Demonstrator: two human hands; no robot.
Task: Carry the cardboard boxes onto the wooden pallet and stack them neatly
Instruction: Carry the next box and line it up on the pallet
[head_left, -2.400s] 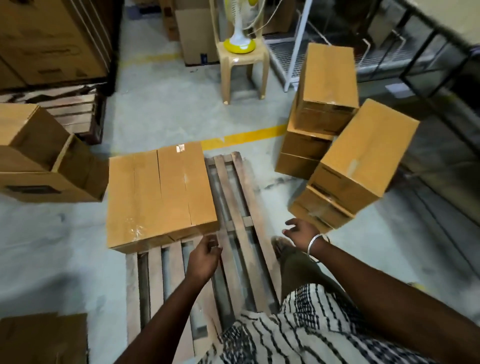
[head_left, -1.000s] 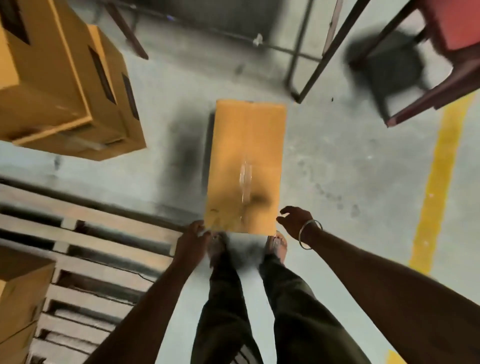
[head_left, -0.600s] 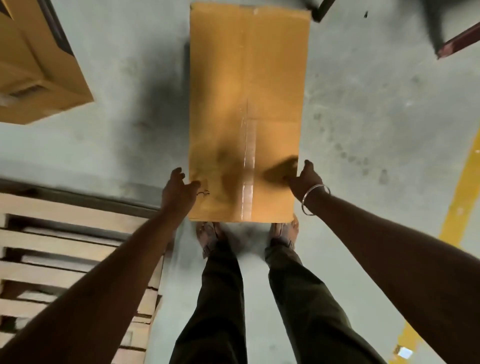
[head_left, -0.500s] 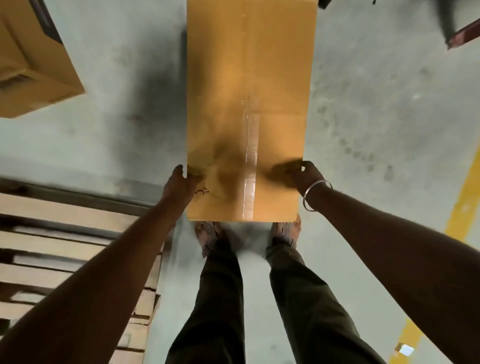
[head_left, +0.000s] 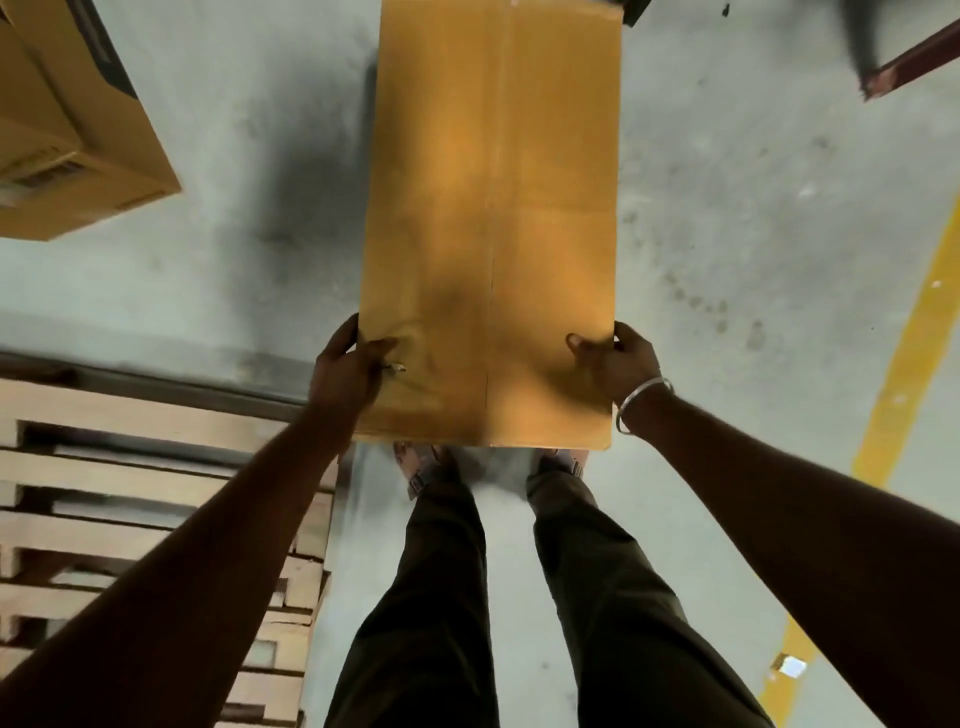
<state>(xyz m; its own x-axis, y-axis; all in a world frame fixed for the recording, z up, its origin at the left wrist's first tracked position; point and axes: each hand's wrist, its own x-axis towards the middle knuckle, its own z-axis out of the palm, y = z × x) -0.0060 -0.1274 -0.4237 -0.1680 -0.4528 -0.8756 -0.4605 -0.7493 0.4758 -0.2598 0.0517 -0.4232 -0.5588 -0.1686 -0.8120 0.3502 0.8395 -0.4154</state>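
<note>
1. Both of my hands grasp the same long cardboard box (head_left: 491, 208) near its near end: my left hand (head_left: 345, 371) wraps the left edge with the thumb lying on the top face, and my right hand (head_left: 615, 361) clamps the right edge, thumb also on top.
2. That box points straight away from me, its near edge just above my two feet (head_left: 426, 467). I cannot tell whether it is clear of the concrete floor (head_left: 753, 234) or resting on it, though the dark shadow to its left suggests it may be lifted a little.
3. My wooden pallet (head_left: 130, 519) lies to my left, its slats running along the lower-left part of the view. The stretch of it I can see carries no box, and the box in my hands is beside it, not over it.
4. Another cardboard box (head_left: 67, 135) sits at the upper-left corner of the view, beyond the pallet's far edge, standing on the floor as far as I can judge.
5. A yellow floor line (head_left: 904, 374) runs along my right side.
6. My judgement: I am at the pick-up stage for this box. What is left is to swing it left, set it squarely on the pallet, and then fetch the remaining boxes.
</note>
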